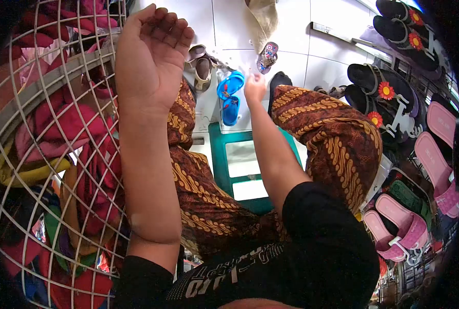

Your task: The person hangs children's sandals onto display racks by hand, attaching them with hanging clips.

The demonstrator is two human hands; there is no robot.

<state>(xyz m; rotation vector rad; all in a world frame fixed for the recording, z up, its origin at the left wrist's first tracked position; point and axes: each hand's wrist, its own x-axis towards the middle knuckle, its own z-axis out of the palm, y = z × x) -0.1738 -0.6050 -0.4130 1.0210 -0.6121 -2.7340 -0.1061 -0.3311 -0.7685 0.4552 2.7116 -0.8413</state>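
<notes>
My left hand (160,49) is raised beside the wire basket, palm turned up and fingers loosely curled, with nothing in it. Lower down and further forward, my right hand (255,88) reaches over the floor with its fingers drawn together. A pale blur lies at its fingertips, and I cannot make out what they hold. Just left of it is a pair of bright blue sandals (230,112) with red and dark decoration. Patterned flip-flops (268,55) lie a little beyond my right hand. Brown sandals (203,72) rest left of the blue pair.
A green plastic stool (219,159) stands between my knees. To the left, a white wire basket (59,92) holds pink, red and other coloured items. Racks on the right carry black sandals with red flowers (386,90) and pink slippers (399,221). Beige cloth (264,20) is ahead.
</notes>
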